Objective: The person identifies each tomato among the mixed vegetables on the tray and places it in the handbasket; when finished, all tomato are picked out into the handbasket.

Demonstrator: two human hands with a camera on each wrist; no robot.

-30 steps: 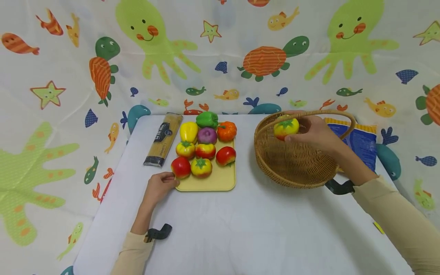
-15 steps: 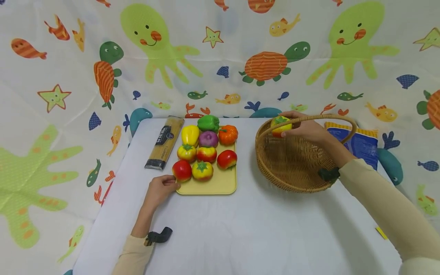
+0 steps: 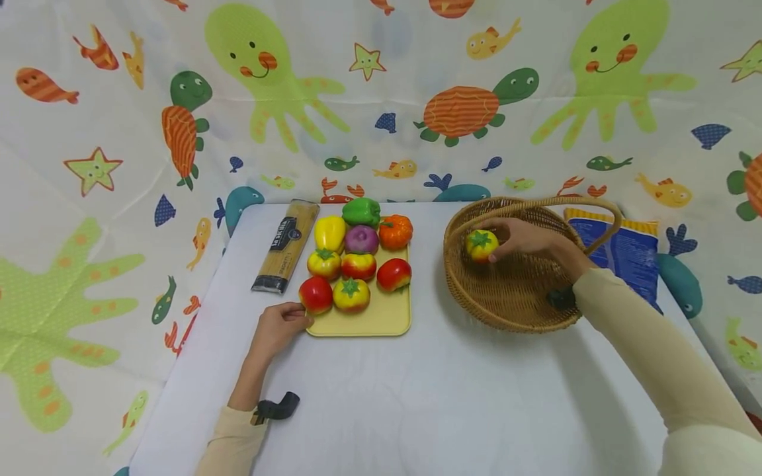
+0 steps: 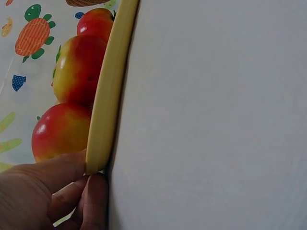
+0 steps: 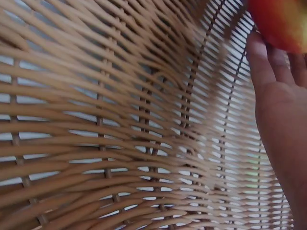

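Observation:
Inside the wicker basket (image 3: 506,320), at its left side, my right hand (image 3: 524,239) holds a yellow-and-red toy tomato (image 3: 481,246) with a green leafy top. In the right wrist view its fingers reach under the red side of the tomato (image 5: 280,24), which the frame edge cuts off. My left hand (image 3: 280,327) pinches the near left corner of a yellow tray (image 3: 363,328). Thumb and fingers lie on the tray rim (image 4: 103,115) in the left wrist view. A red fruit (image 3: 315,295) and another yellow-and-red tomato (image 3: 351,295) sit close to that hand.
More toy produce lies on the tray: a purple onion (image 3: 361,239), an orange pumpkin (image 3: 395,231), a yellow pepper (image 3: 330,234) and a green pepper (image 3: 361,213). A spaghetti pack (image 3: 286,246) is left of it. Behind the basket's arched handle (image 3: 613,225) lies a blue bag (image 3: 634,254).
My right hand has lowered the tomato deeper into the basket, shifting it a little left and nearer. My left hand stays on the tray corner.

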